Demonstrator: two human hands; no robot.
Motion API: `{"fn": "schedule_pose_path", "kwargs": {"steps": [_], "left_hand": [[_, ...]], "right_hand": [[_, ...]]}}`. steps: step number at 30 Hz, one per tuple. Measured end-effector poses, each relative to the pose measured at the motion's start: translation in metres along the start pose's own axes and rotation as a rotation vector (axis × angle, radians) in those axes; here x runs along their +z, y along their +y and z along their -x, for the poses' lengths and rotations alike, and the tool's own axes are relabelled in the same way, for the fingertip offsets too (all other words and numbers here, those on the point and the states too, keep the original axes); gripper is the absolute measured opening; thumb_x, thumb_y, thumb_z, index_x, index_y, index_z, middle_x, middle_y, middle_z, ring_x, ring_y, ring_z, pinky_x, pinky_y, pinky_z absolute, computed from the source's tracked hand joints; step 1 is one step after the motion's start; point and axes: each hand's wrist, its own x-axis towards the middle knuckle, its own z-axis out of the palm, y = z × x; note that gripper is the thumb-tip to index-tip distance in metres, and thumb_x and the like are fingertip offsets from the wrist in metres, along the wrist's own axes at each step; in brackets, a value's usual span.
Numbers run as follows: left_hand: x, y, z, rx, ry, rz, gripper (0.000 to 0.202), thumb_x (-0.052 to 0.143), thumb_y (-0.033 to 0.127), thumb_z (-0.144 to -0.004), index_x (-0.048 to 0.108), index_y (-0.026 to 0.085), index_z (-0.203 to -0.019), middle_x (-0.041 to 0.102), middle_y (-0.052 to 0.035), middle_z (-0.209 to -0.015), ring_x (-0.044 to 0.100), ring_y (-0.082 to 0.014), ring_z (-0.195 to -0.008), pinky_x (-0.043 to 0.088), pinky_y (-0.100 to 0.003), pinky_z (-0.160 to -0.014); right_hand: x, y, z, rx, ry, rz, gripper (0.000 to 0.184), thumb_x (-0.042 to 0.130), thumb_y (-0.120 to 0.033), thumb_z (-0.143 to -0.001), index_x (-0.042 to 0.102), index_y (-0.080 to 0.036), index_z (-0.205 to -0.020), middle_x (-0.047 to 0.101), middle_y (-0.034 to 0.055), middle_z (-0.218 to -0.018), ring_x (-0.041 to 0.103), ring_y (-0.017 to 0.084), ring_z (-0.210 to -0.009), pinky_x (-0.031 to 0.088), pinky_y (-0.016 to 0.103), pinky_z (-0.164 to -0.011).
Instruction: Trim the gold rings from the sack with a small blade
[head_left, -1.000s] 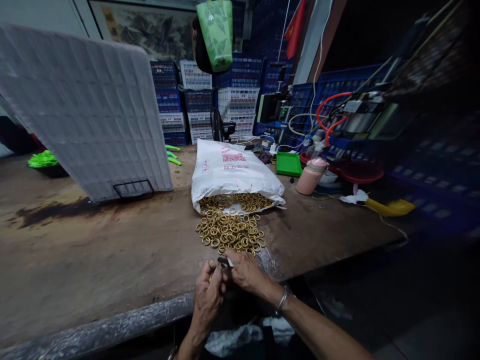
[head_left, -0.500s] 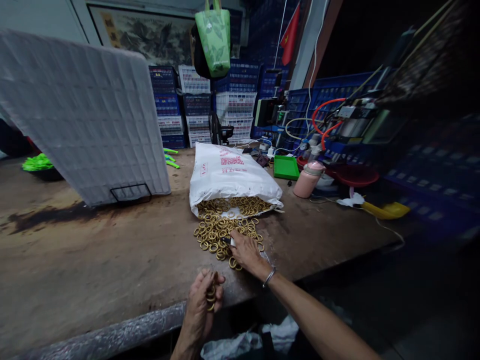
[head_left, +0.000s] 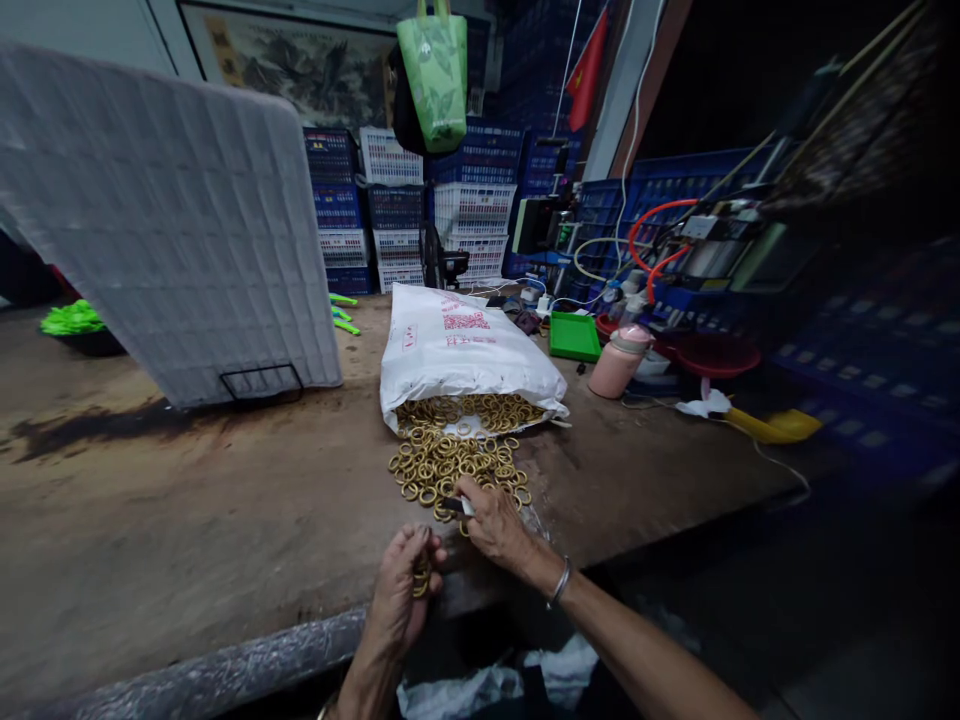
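Several rings (head_left: 421, 580) sat gathered in the curled left hand (head_left: 397, 585); the right hand (head_left: 496, 525) gripped a small tool (head_left: 456, 506), a large heap (head_left: 448, 462) remaining.

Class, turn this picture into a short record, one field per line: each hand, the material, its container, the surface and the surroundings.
Left hand: holds a few gold-coloured rings
Right hand: holds a small dark-and-white tool at the ring pile's near side; contact unclear
Container: white sack with red print, lying down, mouth towards the person, more rings inside
Material: ring pile, loose before the sack's mouth
Surface: brown table
Right of sack: green tray, pink bottle
Left of sack: standing pale panel
Behind: stacked blue and white crates
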Motion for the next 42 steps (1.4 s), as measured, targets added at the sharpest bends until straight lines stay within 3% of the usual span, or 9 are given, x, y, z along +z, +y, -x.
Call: {"fn": "schedule_pose_path", "kwargs": {"steps": [4, 9, 12, 15, 21, 27, 31, 37, 42], "left_hand": [[0.002, -0.006, -0.003, 0.118, 0.015, -0.147, 0.033, 0.067, 0.039, -0.063, 0.053, 0.017, -0.083, 0.052, 0.0062, -0.052, 0.046, -0.0060, -0.040, 0.029, -0.013, -0.031], [-0.002, -0.007, 0.000, 0.176, 0.082, -0.300, 0.031, 0.062, 0.046, -0.066, 0.053, 0.017, -0.072, 0.043, 0.0092, -0.043, 0.033, -0.0023, -0.032, 0.024, -0.012, -0.031], [-0.004, -0.006, 0.003, 0.212, 0.118, -0.383, 0.032, 0.060, 0.048, -0.066, 0.053, 0.017, -0.071, 0.042, 0.0092, -0.040, 0.033, -0.0024, -0.031, 0.024, -0.012, -0.031], [-0.005, -0.007, 0.004, 0.220, 0.124, -0.412, 0.033, 0.061, 0.048, -0.066, 0.054, 0.017, -0.073, 0.044, 0.0087, -0.042, 0.034, -0.0027, -0.032, 0.024, -0.013, -0.032], [-0.009, -0.010, 0.005, 0.093, 0.047, -0.304, 0.035, 0.061, 0.049, -0.065, 0.048, 0.019, -0.076, 0.050, 0.0073, -0.053, 0.039, -0.0027, -0.034, 0.026, -0.012, -0.030], [-0.008, -0.008, 0.009, 0.064, 0.033, -0.260, 0.037, 0.062, 0.049, -0.063, 0.046, 0.019, -0.077, 0.050, 0.0078, -0.053, 0.039, -0.0023, -0.034, 0.024, -0.011, -0.030], [-0.009, -0.008, 0.011, 0.086, -0.011, -0.238, 0.033, 0.060, 0.047, -0.067, 0.045, 0.018, -0.075, 0.049, 0.0076, -0.054, 0.038, -0.0018, -0.035, 0.025, -0.011, -0.030], [-0.008, -0.007, 0.011, 0.125, -0.008, -0.243, 0.033, 0.059, 0.047, -0.068, 0.045, 0.019, -0.077, 0.048, 0.0081, -0.055, 0.038, -0.0018, -0.035, 0.025, -0.011, -0.031], [-0.007, -0.007, 0.010, 0.111, 0.019, -0.268, 0.037, 0.061, 0.050, -0.064, 0.045, 0.020, -0.077, 0.049, 0.0075, -0.054, 0.040, -0.0028, -0.036, 0.025, -0.011, -0.032]], "right_hand": [[0.003, -0.014, 0.009, -0.071, -0.052, -0.088, 0.030, 0.042, -0.008, -0.068, 0.051, -0.022, -0.093, 0.056, -0.0018, -0.067, 0.051, 0.012, -0.060, 0.027, 0.020, -0.055], [0.006, -0.029, 0.008, 0.012, -0.031, -0.426, 0.009, 0.043, -0.024, -0.079, 0.051, -0.020, -0.078, 0.052, -0.0027, -0.064, 0.047, 0.010, -0.059, 0.031, 0.019, -0.055], [0.011, -0.031, 0.005, 0.137, -0.091, -0.652, 0.025, 0.038, -0.036, -0.083, 0.046, -0.018, -0.067, 0.046, -0.0041, -0.056, 0.042, 0.009, -0.053, 0.032, 0.019, -0.050], [0.016, -0.029, 0.004, 0.195, -0.147, -0.782, 0.028, 0.038, -0.039, -0.083, 0.044, -0.018, -0.064, 0.044, -0.0051, -0.054, 0.039, 0.008, -0.050, 0.031, 0.018, -0.048], [0.013, -0.031, 0.002, 0.141, -0.031, -0.628, 0.021, 0.045, -0.030, -0.078, 0.047, -0.016, -0.063, 0.038, -0.0063, -0.055, 0.034, 0.007, -0.053, 0.026, 0.018, -0.049], [0.006, -0.036, 0.004, 0.078, -0.069, -0.598, 0.022, 0.043, -0.032, -0.081, 0.048, -0.017, -0.065, 0.037, -0.0063, -0.056, 0.034, 0.007, -0.054, 0.025, 0.019, -0.050], [0.007, -0.033, 0.004, 0.117, -0.079, -0.638, 0.023, 0.038, -0.030, -0.083, 0.048, -0.017, -0.066, 0.042, -0.0053, -0.057, 0.037, 0.008, -0.054, 0.028, 0.019, -0.051], [0.001, -0.033, 0.012, 0.034, -0.100, -0.306, 0.013, 0.040, -0.014, -0.076, 0.051, -0.018, -0.071, 0.047, -0.0033, -0.059, 0.038, 0.009, -0.055, 0.024, 0.020, -0.052], [-0.001, -0.036, 0.017, -0.051, -0.164, -0.073, 0.023, 0.041, -0.009, -0.066, 0.053, -0.020, -0.082, 0.053, -0.0002, -0.067, 0.043, 0.012, -0.061, 0.022, 0.022, -0.055]]}}
